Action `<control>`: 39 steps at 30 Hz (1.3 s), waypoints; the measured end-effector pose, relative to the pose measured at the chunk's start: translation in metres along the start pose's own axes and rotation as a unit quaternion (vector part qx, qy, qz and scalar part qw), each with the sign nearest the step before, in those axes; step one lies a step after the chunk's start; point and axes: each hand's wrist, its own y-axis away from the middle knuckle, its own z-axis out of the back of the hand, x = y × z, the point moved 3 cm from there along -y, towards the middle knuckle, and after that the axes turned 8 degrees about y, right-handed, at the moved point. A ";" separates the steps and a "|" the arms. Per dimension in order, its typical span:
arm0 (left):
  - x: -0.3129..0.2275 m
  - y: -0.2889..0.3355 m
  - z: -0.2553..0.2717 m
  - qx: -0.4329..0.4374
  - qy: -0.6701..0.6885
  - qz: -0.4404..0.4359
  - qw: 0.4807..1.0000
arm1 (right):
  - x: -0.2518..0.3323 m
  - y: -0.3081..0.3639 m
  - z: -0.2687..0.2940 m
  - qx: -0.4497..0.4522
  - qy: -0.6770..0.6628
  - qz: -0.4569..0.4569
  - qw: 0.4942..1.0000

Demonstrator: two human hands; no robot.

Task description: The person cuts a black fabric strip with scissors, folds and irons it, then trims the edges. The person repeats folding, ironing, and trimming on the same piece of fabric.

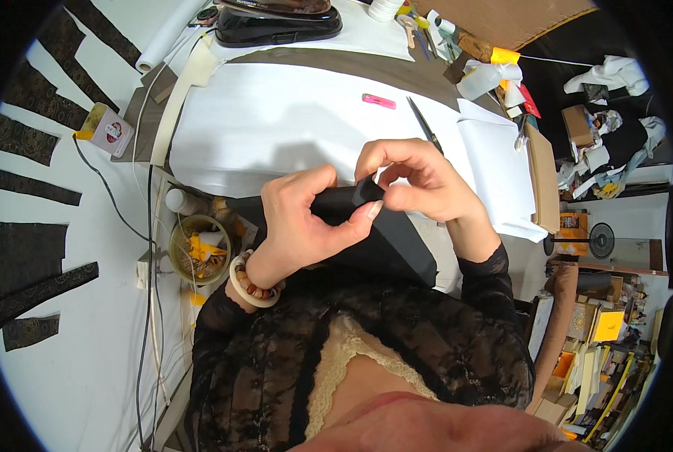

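Observation:
A piece of black fabric (400, 245) hangs in front of me, and both of my hands hold it up by its top edge. My left hand (295, 218) is closed on that edge, its thumb along the near side and its other fingers curled behind. Close by, my right hand (427, 181) pinches a folded corner of the fabric between thumb and fingers. The fabric partly hides the fingertips. Beyond my right hand, a pair of dark scissors (424, 124) lies on white paper (276, 105), with a small pink object (379, 101) to its left.
Left of my wrist stand a bowl (172, 256) of scraps and a white bottle (183, 201). Cables (150, 301) run along the left table, where dark patterned fabric pieces (24, 264) lie. A black case (276, 29) sits at the back. White sheets (498, 162) lie at right.

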 end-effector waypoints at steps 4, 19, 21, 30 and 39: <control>-0.002 0.001 -0.001 -0.017 -0.006 0.008 1.000 | -0.008 0.002 0.000 0.026 -0.104 0.003 0.994; -0.009 0.002 -0.003 -0.025 -0.025 -0.055 0.998 | 0.026 -0.006 -0.002 0.008 0.138 0.082 0.987; -0.006 0.002 -0.006 -0.039 -0.012 -0.059 0.997 | 0.027 -0.006 -0.005 -0.042 0.104 0.050 0.992; -0.001 0.005 -0.002 -0.037 -0.002 -0.080 0.996 | 0.021 0.002 -0.013 -0.120 0.087 0.058 0.987; 0.005 0.005 0.006 -0.011 0.045 -0.094 0.995 | -0.012 -0.008 -0.026 -0.111 -0.095 0.039 0.989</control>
